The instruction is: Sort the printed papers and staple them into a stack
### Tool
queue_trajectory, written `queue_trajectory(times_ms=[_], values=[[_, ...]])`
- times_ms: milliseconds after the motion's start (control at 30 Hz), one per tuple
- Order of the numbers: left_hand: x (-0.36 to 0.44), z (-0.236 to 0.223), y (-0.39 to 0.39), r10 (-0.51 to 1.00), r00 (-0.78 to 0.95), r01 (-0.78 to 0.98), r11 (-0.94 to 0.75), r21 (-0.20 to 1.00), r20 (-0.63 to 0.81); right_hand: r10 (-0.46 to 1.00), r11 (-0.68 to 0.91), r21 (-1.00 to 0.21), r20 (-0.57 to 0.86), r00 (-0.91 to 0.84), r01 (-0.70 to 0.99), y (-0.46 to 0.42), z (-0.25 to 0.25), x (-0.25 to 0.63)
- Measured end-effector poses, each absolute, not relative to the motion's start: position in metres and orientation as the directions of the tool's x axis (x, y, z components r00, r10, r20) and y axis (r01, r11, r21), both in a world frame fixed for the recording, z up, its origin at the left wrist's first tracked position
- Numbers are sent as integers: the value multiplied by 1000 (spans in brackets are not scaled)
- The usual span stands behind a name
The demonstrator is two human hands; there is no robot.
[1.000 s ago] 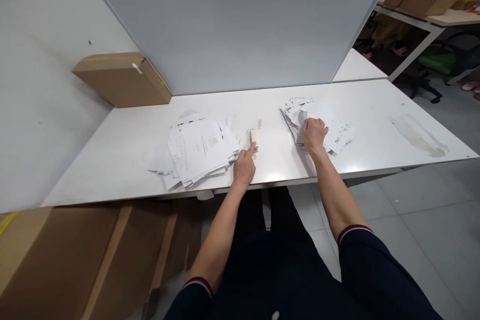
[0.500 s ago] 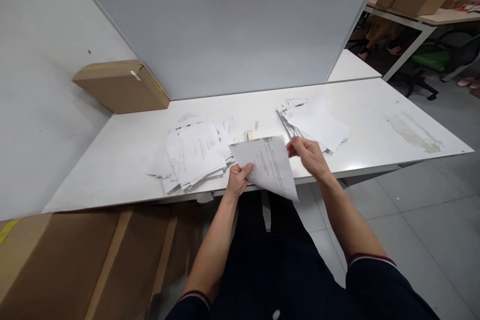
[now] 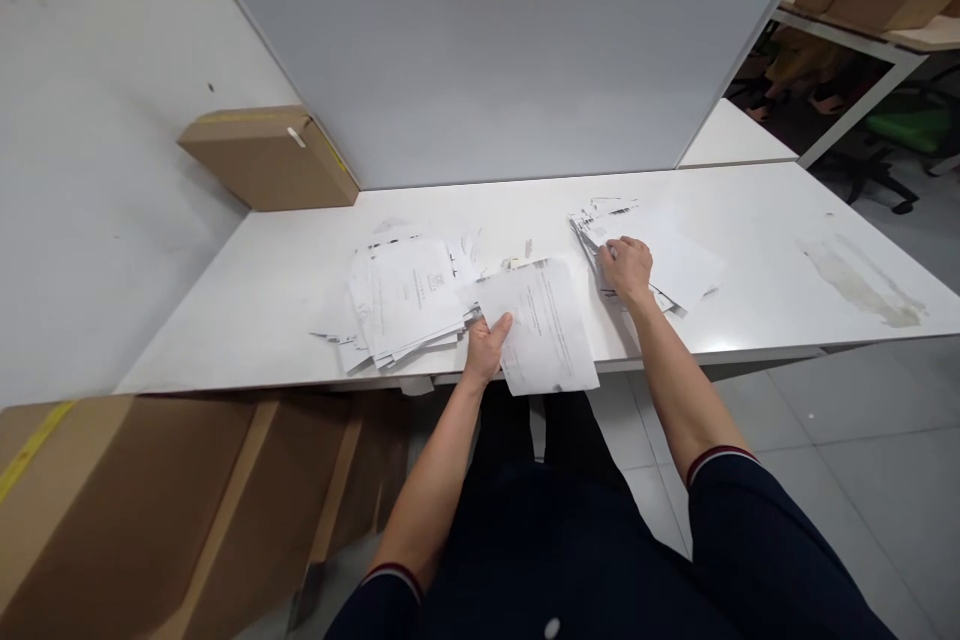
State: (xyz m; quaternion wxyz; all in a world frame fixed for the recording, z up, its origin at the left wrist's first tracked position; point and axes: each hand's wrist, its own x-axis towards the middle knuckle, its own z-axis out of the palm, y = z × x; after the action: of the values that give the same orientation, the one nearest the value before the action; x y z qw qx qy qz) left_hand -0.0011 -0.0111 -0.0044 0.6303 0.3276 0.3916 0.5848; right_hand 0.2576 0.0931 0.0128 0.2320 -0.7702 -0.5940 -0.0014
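My left hand point(image 3: 486, 348) grips a printed sheet of paper point(image 3: 547, 330) by its left side, thumb on top. The sheet is tilted over the table's front edge, with lines of text showing. My right hand point(image 3: 628, 267) rests on a loose pile of papers point(image 3: 679, 255) to the right, its fingers bent together at the pile's left part. What those fingertips pinch, if anything, is hidden. Left of the held sheet lies another untidy stack of printed papers point(image 3: 409, 305), its edges fanned out.
All this is on a white table point(image 3: 757, 250) against a grey-white panel point(image 3: 510, 50). A cardboard box point(image 3: 270, 160) leans at the back left, and large cartons point(image 3: 112, 510) stand below the left front edge. Another desk and a green chair point(image 3: 915, 125) are at far right.
My right hand has moved from the held sheet's right edge up and right onto the right pile. The held sheet has turned slightly in my left hand. The view has shifted a little.
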Motion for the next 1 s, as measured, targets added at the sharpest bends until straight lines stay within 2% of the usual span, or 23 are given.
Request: queue_trajectory(times_ms=[100, 233, 367, 600, 700, 800, 900, 1000], values=[[0, -3, -11, 994, 13, -481, 102, 871, -110, 921, -208, -355, 244, 305, 911, 91, 17, 259], [0, -3, -11, 996, 13, -472, 82, 878, -86, 923, -260, -293, 205, 326, 920, 88, 23, 253], [-1, -3, -11, 995, 17, -472, 96, 876, -100, 941, -226, -235, 198, 274, 945, 86, 23, 248], [-1, -3, -10, 993, 28, -500, 110, 859, -110, 951, -133, -296, 232, 206, 946, 82, 20, 254], [-1, -2, -10, 991, 37, -528, 126, 840, -125, 952, -121, -201, 255, 171, 972, 71, 37, 255], [-1, 1, -9, 988, 71, -558, 156, 815, -140, 916, -112, -111, 373, 146, 988, 39, 79, 254], [-1, 4, -9, 982, 103, -573, 189, 798, -158, 902, 19, -198, 425, 68, 980, -12, 138, 254], [-1, 3, -8, 982, 100, -581, 189, 792, -161, 830, 201, -479, 547, 111, 854, -51, 180, 253]])
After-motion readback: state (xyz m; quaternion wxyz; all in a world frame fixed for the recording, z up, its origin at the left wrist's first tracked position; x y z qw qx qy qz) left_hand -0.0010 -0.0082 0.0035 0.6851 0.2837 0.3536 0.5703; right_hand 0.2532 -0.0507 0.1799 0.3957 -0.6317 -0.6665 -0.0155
